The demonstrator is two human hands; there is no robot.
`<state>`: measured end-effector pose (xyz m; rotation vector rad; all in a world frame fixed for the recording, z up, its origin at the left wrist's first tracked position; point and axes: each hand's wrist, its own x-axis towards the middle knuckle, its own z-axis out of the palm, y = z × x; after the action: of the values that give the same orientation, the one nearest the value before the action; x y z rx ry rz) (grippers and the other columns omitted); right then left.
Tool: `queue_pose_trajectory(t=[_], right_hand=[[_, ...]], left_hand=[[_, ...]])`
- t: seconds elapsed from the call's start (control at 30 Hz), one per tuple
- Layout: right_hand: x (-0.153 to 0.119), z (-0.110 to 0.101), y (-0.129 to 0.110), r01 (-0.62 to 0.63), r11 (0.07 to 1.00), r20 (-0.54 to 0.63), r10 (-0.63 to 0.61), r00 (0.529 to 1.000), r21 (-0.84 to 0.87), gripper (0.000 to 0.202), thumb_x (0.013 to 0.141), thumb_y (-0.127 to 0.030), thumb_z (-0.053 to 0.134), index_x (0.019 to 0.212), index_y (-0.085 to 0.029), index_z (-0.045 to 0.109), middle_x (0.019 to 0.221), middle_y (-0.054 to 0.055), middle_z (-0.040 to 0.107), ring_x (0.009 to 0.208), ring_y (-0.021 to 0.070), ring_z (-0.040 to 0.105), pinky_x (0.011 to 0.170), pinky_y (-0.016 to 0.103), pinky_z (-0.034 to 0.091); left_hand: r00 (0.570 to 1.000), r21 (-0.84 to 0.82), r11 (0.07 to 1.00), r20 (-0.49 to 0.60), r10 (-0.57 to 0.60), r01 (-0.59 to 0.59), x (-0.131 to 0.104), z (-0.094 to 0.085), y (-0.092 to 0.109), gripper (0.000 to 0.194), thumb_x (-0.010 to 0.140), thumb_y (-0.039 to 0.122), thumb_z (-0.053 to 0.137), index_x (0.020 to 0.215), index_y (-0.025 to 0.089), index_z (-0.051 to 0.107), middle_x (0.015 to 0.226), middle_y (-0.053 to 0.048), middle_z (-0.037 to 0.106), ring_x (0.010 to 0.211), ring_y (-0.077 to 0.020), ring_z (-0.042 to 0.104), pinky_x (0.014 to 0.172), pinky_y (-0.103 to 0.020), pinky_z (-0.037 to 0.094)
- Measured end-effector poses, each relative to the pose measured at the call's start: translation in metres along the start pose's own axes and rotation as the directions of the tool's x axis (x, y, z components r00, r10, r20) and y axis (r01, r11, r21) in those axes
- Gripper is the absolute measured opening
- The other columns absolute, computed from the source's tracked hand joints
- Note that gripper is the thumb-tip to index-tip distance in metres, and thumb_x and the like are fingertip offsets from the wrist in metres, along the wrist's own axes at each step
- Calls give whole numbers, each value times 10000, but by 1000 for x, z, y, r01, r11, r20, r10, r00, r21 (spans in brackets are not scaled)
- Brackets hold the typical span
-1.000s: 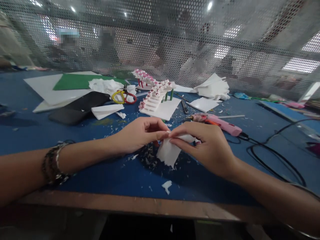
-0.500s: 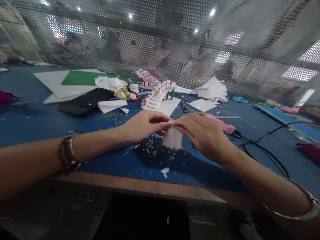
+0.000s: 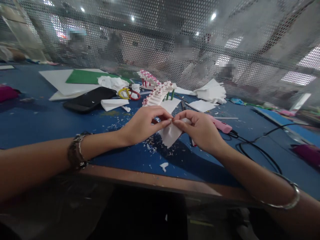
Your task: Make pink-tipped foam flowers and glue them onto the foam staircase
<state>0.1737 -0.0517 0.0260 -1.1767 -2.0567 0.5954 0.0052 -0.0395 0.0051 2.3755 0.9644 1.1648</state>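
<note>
Nearest me, a torn scrap (image 3: 163,166) lies on the blue table (image 3: 37,128). Beyond it, the white paper (image 3: 169,136) hangs between my hands, its free end sloping down towards me; its full long axis is partly hidden. My left hand (image 3: 142,126) and right hand (image 3: 201,130) both pinch its top, fingertips nearly meeting, neither clearly nearer. Past my right knuckles sits a pink tool (image 3: 222,126); farther, straight ahead, a small staircase model (image 3: 158,92).
</note>
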Motion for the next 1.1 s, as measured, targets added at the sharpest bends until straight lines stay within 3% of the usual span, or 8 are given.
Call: queue_pose_trajectory(t=[0.1, 0.27, 0.57, 0.7, 0.8, 0.97, 1.1], right_hand=[[0, 1, -3, -63, 994, 2, 63, 998, 93, 95, 752, -202, 535, 676, -153, 507, 423, -98, 413, 330, 21, 363, 335, 156, 309], [1, 6, -3, -24, 990, -75, 35, 997, 142, 118, 724, -189, 558, 641, -156, 481, 513, -60, 534, 419, 42, 488, 385, 159, 379], [1, 7, -1, -86, 962, -3, 90, 996, 260, 126, 734, -175, 555, 655, -153, 459, 540, -45, 565, 458, 64, 566, 449, 177, 459], [1, 1, 4, 7, 961, 68, -26, 997, 276, 35, 770, -167, 495, 794, -156, 473, 583, -50, 558, 516, 71, 583, 496, 188, 481], [1, -5, 7, 67, 973, 82, -87, 993, 222, 87, 775, -146, 477, 860, -151, 495, 600, -43, 565, 537, 74, 581, 510, 190, 475], [2, -9, 9, 158, 970, 59, -171, 983, 184, 55, 748, -193, 531, 764, -140, 526, 578, -37, 551, 494, 66, 551, 433, 170, 410], [0, -9, 8, 189, 966, 67, -203, 977, 178, 51, 742, -186, 522, 722, -145, 500, 528, -58, 491, 367, 21, 406, 345, 160, 312]], left_hand=[[1000, 4, 1000, -4, 3, -3, 0, 1, 1, 188, 788, 240, 495, 839, 118, 627, 825, -47, 630, 753, -106, 573, 578, -145, 448], [1000, -61, 998, -19, 18, -19, -1, 2, 2, 220, 742, 276, 562, 867, 106, 624, 834, -51, 620, 751, -110, 570, 606, -154, 468], [981, 171, 967, -12, 194, -189, 1, 2, -1, 182, 785, 214, 517, 865, 90, 623, 814, -65, 645, 760, -126, 572, 713, -219, 433], [989, 18, 990, -32, 142, -142, 0, 0, -1, 229, 788, 208, 513, 979, 87, 550, 862, -57, 622, 761, -104, 575, 698, -181, 447], [995, -137, 986, -48, 91, -96, -1, 0, -1, 346, 776, 208, 530, 1091, 89, 447, 874, -51, 602, 795, -110, 584, 699, -174, 462], [995, -260, 960, -29, 100, -104, 1, 0, -6, 388, 752, 190, 560, 1103, 125, 408, 836, -24, 602, 799, -113, 596, 731, -195, 469], [990, -259, 955, -25, 141, -142, 2, -1, -5, 384, 732, 181, 584, 1079, 142, 424, 788, -6, 603, 769, -115, 602, 651, -182, 472]])
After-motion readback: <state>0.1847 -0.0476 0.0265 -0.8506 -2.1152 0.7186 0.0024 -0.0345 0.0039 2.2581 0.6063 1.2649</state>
